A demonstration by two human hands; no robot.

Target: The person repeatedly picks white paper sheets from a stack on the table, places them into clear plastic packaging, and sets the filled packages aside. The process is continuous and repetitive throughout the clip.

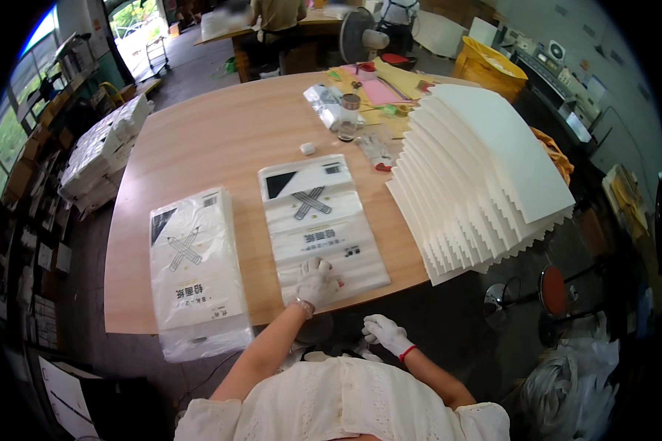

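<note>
My left hand [318, 282], in a white glove, lies with its fingers outstretched on the near part of a clear printed plastic bag [324, 234]. That bag rests flat near the table's front edge and carries a crossed-pencils picture and a dark corner. Past the table edge, in front of my body, my right hand [387, 334] is gloved too, its fingers curled together; nothing shows in it. To the left lies a thicker stack of similar plastic bags [198, 268], its near end hanging over the edge. A fanned stack of white paper sheets [485, 169] covers the table's right side.
On the wooden table [198, 132] stand a clear jar [349, 117] and a small white lump [307, 148], with a spare glove [376, 152] beside them. Farther back are a fan [356, 37] and a yellow bin [489, 65]. A stool [553, 290] stands at right.
</note>
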